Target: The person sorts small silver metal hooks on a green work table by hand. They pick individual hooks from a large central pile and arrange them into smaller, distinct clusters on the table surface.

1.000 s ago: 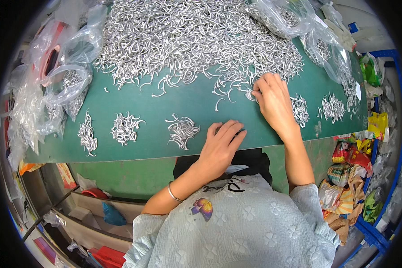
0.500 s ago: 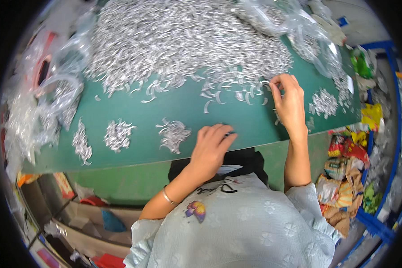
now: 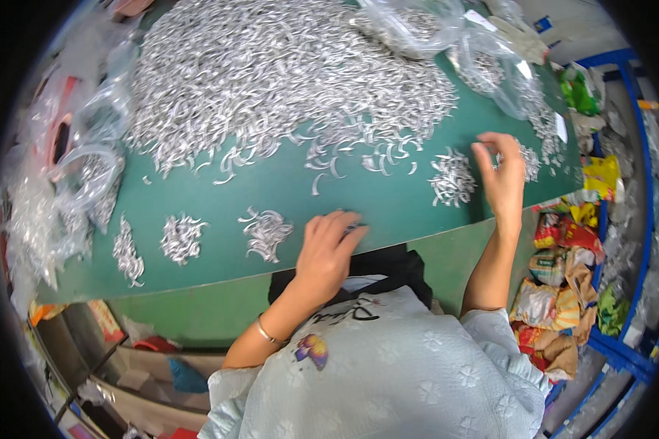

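Observation:
Small curved silver metal pieces lie in a large heap (image 3: 285, 80) across the far part of the green table (image 3: 220, 194). My right hand (image 3: 504, 179) is open, thumb and fingers apart, over the table's right side. Just left of it is a small pile (image 3: 452, 178) of the pieces; another small pile (image 3: 529, 162) shows partly behind its fingers. My left hand (image 3: 328, 252) rests near the front edge with its fingers curled. Something dark shows at its fingertips, too small to make out. To its left sits a pile (image 3: 267, 234) of pieces.
Two more small piles (image 3: 182, 238) (image 3: 127, 252) lie farther left. Clear plastic bags with pieces stand at the left (image 3: 99, 161) and far right (image 3: 490, 69). Colourful packets (image 3: 556, 271) and a blue rack (image 3: 644, 183) are to the right.
My right hand has moved right from the heap's edge, and its fingers have spread. The small pile it covered now shows. My left hand stays near the front edge; the whole view shifted slightly.

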The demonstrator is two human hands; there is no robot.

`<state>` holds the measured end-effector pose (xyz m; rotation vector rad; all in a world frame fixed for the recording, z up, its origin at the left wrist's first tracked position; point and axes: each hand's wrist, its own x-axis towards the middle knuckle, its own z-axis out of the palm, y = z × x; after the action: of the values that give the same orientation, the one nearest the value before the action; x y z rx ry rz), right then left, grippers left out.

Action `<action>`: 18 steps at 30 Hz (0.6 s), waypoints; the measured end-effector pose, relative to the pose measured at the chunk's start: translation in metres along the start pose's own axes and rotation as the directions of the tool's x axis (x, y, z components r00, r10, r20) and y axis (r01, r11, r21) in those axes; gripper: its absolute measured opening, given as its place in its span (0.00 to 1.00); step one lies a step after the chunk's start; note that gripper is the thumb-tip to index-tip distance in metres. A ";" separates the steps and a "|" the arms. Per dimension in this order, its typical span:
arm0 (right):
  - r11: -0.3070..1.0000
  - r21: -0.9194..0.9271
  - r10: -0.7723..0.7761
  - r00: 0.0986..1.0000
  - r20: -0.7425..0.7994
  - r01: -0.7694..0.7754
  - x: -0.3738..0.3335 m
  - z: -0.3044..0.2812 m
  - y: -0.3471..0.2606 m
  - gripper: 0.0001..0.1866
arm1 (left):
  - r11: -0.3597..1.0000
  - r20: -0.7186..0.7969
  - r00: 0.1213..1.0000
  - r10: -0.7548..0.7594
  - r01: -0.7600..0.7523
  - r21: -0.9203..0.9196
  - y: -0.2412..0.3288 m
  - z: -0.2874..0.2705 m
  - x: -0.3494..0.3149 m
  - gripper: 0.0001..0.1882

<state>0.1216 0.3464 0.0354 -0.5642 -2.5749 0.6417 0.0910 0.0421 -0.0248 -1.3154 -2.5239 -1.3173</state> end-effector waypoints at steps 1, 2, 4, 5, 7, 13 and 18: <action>0.990 0.096 -0.109 0.990 0.093 0.100 -0.002 0.016 -0.022 0.10 | 1.000 -0.004 1.000 0.004 -0.004 0.011 -0.001 0.001 -0.001 0.18; 0.965 0.184 -0.218 0.961 0.167 0.187 -0.005 0.029 -0.041 0.13 | 1.000 -0.008 1.000 0.018 -0.018 0.007 -0.001 0.002 0.000 0.17; 0.905 0.187 -0.413 0.893 0.180 0.381 -0.006 0.059 -0.073 0.18 | 1.000 0.010 1.000 0.021 -0.021 0.019 0.000 0.001 0.000 0.17; 0.887 0.183 -0.457 0.864 0.212 0.424 -0.006 0.074 -0.081 0.19 | 1.000 0.018 1.000 0.025 -0.026 0.013 0.000 0.001 -0.001 0.18; 0.876 0.156 -0.481 0.844 0.238 0.456 -0.012 0.097 -0.089 0.17 | 0.999 0.020 0.999 0.033 -0.033 0.005 0.000 0.001 -0.001 0.18; 0.868 0.190 -0.494 0.831 0.255 0.458 -0.011 0.081 -0.077 0.12 | 0.999 -0.025 0.999 0.026 -0.027 -0.038 0.000 0.001 -0.002 0.17; 0.773 0.380 -0.624 0.718 0.308 0.509 -0.013 0.094 -0.106 0.11 | 0.998 -0.026 0.999 0.042 -0.043 -0.055 0.000 0.001 -0.003 0.19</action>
<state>0.0568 0.2222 0.0101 0.5279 -2.7478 0.9336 0.0932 0.0409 -0.0264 -1.3455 -2.4461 -1.3961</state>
